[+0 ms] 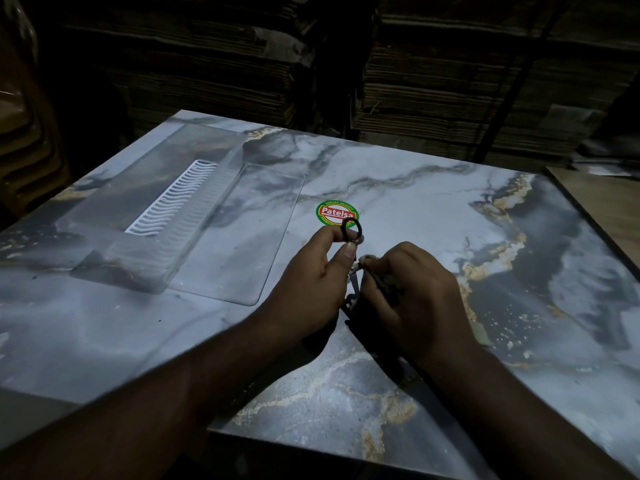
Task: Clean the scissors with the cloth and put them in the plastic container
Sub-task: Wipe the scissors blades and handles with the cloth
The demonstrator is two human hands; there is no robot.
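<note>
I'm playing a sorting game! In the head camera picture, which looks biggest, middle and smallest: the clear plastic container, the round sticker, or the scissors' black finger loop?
1. Plastic container, by far the biggest.
2. Round sticker.
3. Scissors' finger loop, held by the left hand, clearly smallest.

At about twelve o'clock from my left hand [311,268], a round green sticker [334,210] stuck on the marble-patterned table [433,202] reads "Patelsa" in white on red, with "EXPORT QUALITY" curved along its upper rim.
</note>
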